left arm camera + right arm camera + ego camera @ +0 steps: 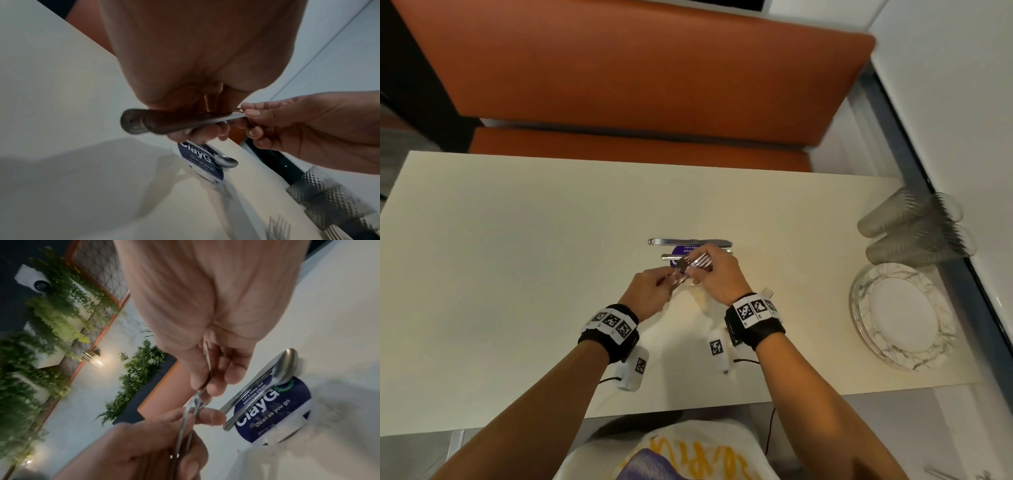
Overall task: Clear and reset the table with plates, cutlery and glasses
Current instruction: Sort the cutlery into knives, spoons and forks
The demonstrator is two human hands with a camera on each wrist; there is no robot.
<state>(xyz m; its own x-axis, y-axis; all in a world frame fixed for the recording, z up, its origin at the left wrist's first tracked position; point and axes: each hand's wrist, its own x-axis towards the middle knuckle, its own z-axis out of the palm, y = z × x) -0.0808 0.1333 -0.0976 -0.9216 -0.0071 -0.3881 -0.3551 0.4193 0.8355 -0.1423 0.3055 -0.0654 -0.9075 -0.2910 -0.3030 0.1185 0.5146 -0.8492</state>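
Head view: both hands above table [517, 240], left hand [650, 291] and right hand [717, 274] pinching forks [693, 263].

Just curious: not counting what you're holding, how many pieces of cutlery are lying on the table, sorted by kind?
knife: 1
spoon: 1
fork: 1, mostly hidden behind the right wrist
Total: 3
Not counted: the held forks, whose number is unclear.

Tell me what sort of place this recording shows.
Probably an office pantry or canteen booth. An orange padded bench faces a plain table, a round table sticker reads "Let's keep our pantries clean", and planters of greenery line the wall.
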